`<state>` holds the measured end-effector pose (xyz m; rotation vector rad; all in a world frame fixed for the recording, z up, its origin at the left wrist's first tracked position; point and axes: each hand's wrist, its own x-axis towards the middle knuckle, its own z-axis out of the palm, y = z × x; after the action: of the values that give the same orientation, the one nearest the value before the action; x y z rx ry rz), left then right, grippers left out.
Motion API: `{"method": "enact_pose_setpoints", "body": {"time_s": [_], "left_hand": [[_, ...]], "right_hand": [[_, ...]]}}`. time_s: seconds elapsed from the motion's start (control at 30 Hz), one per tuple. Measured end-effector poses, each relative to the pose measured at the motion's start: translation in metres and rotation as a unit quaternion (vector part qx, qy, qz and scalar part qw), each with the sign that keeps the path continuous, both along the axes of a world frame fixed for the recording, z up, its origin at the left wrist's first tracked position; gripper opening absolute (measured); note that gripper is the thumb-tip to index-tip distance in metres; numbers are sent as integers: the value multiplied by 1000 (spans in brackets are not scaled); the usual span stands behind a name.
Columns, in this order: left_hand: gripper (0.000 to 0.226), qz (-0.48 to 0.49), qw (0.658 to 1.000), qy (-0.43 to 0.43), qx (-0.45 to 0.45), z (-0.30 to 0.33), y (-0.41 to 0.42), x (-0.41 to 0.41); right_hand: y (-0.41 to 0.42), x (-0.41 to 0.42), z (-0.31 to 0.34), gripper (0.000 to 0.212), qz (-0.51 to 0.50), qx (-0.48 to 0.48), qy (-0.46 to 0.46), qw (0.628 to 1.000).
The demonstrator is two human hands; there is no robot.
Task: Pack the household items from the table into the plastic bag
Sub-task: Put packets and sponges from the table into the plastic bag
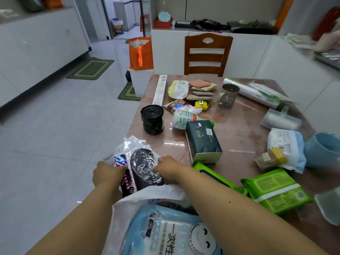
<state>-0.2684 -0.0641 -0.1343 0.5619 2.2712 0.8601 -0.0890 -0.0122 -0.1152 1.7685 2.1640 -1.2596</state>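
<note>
- A black roll of bin bags (152,119) is seen.
- The tissue pack (203,141) is coloured dark green.
- Bright green is shown on the wipes packs (276,190).
- The plastic bag (128,205) is white.
- A light blue pack (171,234) is printed with a smiley face.
- The table (239,129) is patterned in reddish-brown marble.

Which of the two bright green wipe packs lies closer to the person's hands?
The narrower green wipe pack, partly hidden beside the right forearm below the dark tissue pack. The other green wipe pack lies further right, fully in view.
</note>
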Motion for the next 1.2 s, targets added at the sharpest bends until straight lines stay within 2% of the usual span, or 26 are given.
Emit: {"method": "enact_pose_setpoints", "body": {"time_s": [0.07,0.1,0.13,0.2,0.23,0.27,0.37,0.43,0.5,0.57,0.63,0.73,0.77,0.87,0.97,1.03,1.1,1.17,1.2], "left_hand": [[66,1,1000,21,-11,2,-2,0],[65,10,1000,-11,-2,4,-3,1],[63,14,998,-53,18,6,-2,2],[53,33,978,-192,70,8,1,5],[45,38,965,-245,79,9,1,9],[38,33,961,-262,78,10,2,10],[35,-9,985,-157,71,16,1,16],[25,-51,985,-114,122,29,0,18],[13,-97,973,-110,178,55,-3,20],[9,-149,956,-98,232,88,-3,23],[10,-183,940,-99,268,117,3,23],[13,-215,922,-147,286,143,21,33],[14,-209,919,-169,289,149,28,40],[26,-168,896,-270,311,159,47,67],[35,-166,854,-394,298,163,61,105],[27,-172,837,-441,274,162,70,132],[22,-164,846,-444,246,158,83,163],[22,-145,864,-424,229,151,101,189],[23,-137,870,-420,221,147,110,200]], "right_hand": [[-1,-2,-2,43,0,6,5,1000],[-2,-2,-2,41,1,12,6,1000],[-2,-2,-3,44,1,16,7,1000],[-2,-2,-5,49,-5,15,16,1000],[-2,-2,-4,46,-9,13,24,1000],[-2,-2,-4,39,-15,11,34,999],[-3,3,3,29,-38,-14,86,995],[-4,11,13,41,-67,-16,129,989],[1,19,26,59,-111,38,154,981],[8,29,44,69,-167,102,201,960],[16,40,60,70,-200,100,276,935],[23,60,85,28,-195,11,428,882],[25,65,91,22,-200,-9,475,857],[33,84,104,23,-248,-12,560,790],[43,108,117,20,-306,19,579,755],[53,125,119,27,-332,43,559,758],[63,146,121,25,-341,56,534,772],[76,171,120,7,-350,64,519,777],[83,184,120,5,-357,71,503,784]]}}
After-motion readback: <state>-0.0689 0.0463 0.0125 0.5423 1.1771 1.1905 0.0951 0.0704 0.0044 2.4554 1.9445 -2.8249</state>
